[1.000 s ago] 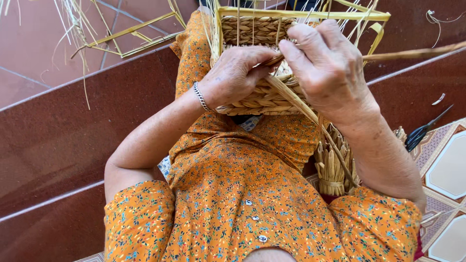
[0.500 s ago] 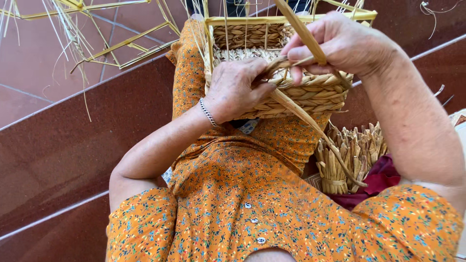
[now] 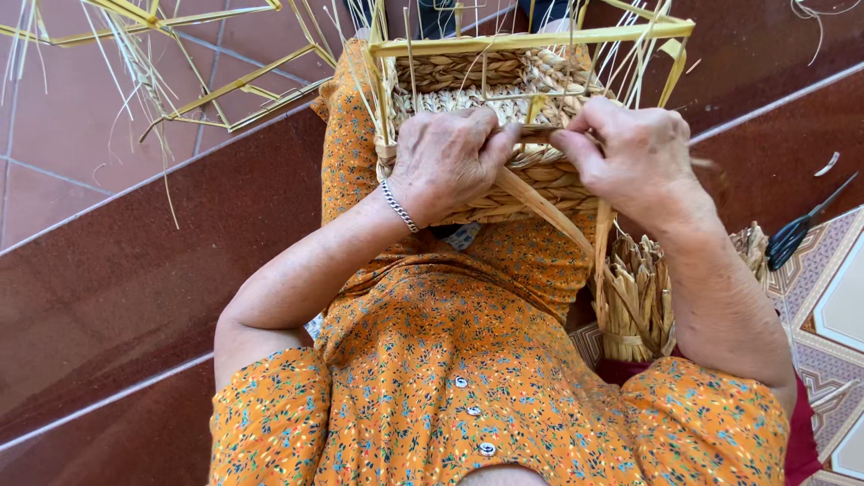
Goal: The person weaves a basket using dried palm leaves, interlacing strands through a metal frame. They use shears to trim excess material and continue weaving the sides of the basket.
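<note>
1. While the half-woven basket (image 3: 504,135) rests on the person's lap, tilted with its open frame facing away, both hands work its near wall; the left hand (image 3: 445,162) lies over the woven rows, and the right hand (image 3: 630,157) meets it at the centre.
2. Fingers of the left hand (image 3: 499,144) are pressed together, pinning a flat straw strand (image 3: 540,202) against the wall. Fingers of the right hand (image 3: 571,144) pinch what looks like the same strand just beside them; the exact contact point is hidden.
3. Judgement: the step in hand is tucking the strand behind an upright stake (image 3: 486,76) and drawing it snug.
4. To do it well, the left hand should hold the finished row flat while the right pulls evenly, keeping the strand untwisted and tight against the row below.
5. Risk, as judged: a hard pull could bend the thin yellow frame (image 3: 531,40) or crack the strand.
6. A bundle of spare straw (image 3: 634,301) stands near the right thigh; scissors (image 3: 796,232) lie on the tiled floor (image 3: 832,297) at far right.
</note>
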